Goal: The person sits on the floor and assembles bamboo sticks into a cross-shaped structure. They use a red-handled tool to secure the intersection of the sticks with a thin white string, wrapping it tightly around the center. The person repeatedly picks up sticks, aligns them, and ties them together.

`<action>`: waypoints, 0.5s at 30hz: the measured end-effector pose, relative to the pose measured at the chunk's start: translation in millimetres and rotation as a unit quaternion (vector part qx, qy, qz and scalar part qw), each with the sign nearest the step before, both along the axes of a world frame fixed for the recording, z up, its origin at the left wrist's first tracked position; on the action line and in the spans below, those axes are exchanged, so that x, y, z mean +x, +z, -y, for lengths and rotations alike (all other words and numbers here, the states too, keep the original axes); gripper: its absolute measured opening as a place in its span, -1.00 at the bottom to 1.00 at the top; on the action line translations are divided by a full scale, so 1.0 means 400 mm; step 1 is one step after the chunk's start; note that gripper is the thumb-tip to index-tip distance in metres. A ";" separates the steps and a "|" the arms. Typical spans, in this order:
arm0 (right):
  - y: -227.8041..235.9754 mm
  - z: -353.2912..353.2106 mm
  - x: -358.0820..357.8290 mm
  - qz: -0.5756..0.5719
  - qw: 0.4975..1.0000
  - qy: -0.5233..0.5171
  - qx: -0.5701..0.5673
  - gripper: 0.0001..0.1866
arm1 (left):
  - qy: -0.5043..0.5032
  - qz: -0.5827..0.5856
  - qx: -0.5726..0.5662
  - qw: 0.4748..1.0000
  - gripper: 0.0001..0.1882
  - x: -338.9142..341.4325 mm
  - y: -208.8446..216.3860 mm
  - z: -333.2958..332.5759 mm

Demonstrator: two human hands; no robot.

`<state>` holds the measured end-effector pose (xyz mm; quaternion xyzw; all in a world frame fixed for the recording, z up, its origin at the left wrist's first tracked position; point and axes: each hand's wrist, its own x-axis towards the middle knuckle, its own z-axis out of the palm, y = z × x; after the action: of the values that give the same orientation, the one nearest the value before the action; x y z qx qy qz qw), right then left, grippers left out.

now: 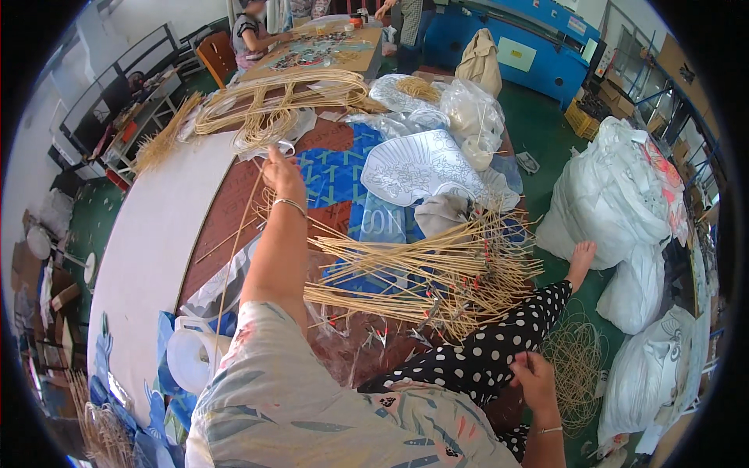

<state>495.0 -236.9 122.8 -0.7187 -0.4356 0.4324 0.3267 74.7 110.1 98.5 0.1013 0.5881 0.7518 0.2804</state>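
My left hand (283, 178) reaches forward over the table with its fingers curled closed beside a small white loop (286, 147). What it grips is hidden by the fingers. A thin cane strand passes close to this hand and runs down toward my sleeve. Just beyond lies a long coiled bundle of pale cane (269, 125). Low on the right, my right hand (535, 377) is held by my leg, fingers bent together; anything in them is too small to make out. Between my arms spreads a pile of thin cane sticks (413, 269), several with red-and-black clips (382, 335).
White printed fan-shaped sheets (421, 168) and clear plastic bags (472, 113) lie at mid-table. Large white sacks (608, 195) and a loose wire-like coil (576, 366) rest on the right floor. A white roll (189, 359) is near left. A co-worker (253, 35) sits far back.
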 end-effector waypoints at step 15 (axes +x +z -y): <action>-0.078 0.045 0.012 0.007 0.995 -0.066 -0.070 -0.80 | -0.312 -0.071 -0.188 0.929 -0.54 -0.278 -0.115 0.026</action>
<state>499.8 -254.9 91.7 -0.7699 -0.3583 0.4345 0.3001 -36.6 99.6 52.4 0.2782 0.6761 0.4927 0.4720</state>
